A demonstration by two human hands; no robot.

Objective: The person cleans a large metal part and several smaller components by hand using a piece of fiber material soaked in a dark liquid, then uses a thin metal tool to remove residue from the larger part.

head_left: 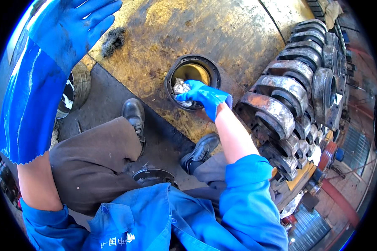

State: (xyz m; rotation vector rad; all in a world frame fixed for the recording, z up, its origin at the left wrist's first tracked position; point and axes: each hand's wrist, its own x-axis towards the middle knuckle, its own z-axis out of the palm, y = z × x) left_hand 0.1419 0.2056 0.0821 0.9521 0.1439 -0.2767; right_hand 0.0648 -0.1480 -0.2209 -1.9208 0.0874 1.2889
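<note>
My right hand [203, 94], in a short blue rubber glove, reaches into a round dark metal flange ring [216, 75] with bolt holes around its rim. Its fingers are closed on a crumpled, greyish-white rag [180, 87], pressed against the ring's inner left side. Yellowish metal shows inside the ring. At the upper left, my left hand [73, 29] is raised in a long blue gauntlet glove, holding nothing. Its fingers are stretched out, partly cut off by the picture's edge.
The ring lies on a stained yellowish metal plate [155, 37]. A dark fibrous wad [113, 42] lies on it near my left hand. Heavy curved metal parts resembling crankshafts [276, 94] are stacked on the right. A round metal container [82, 83] stands at left, beside my legs.
</note>
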